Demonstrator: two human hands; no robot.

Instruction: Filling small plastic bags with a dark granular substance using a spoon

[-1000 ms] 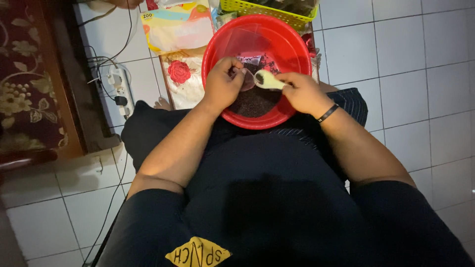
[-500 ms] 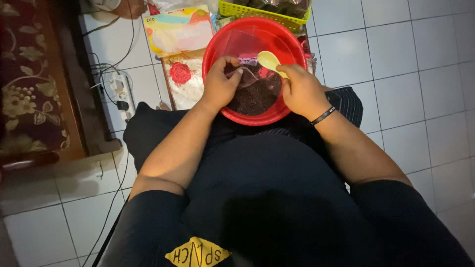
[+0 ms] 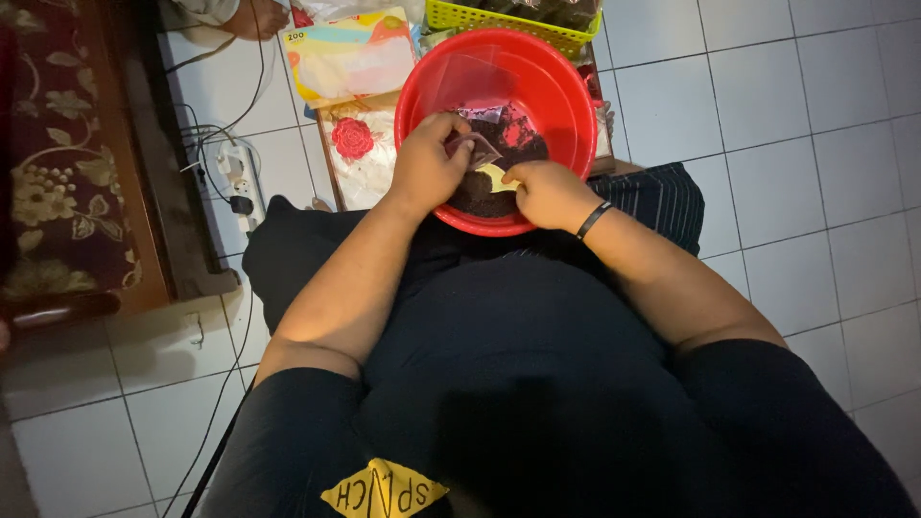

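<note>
At upper centre, our left hand (image 3: pixel 427 168) pinches a small clear pouch (image 3: pixel 480 149) open over the red basin (image 3: pixel 451 72), so our right hand (image 3: pixel 542 192), closed on a pale spoon (image 3: pixel 496 176), reaches the dark crumbs (image 3: pixel 480 192).

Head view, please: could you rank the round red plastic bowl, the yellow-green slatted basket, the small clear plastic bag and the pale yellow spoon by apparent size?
1. Round red plastic bowl, largest.
2. Yellow-green slatted basket; cropped by the frame edge, so its full size is unsure.
3. Small clear plastic bag in the left hand.
4. Pale yellow spoon, mostly hidden by the right hand; the last two look close.
</note>
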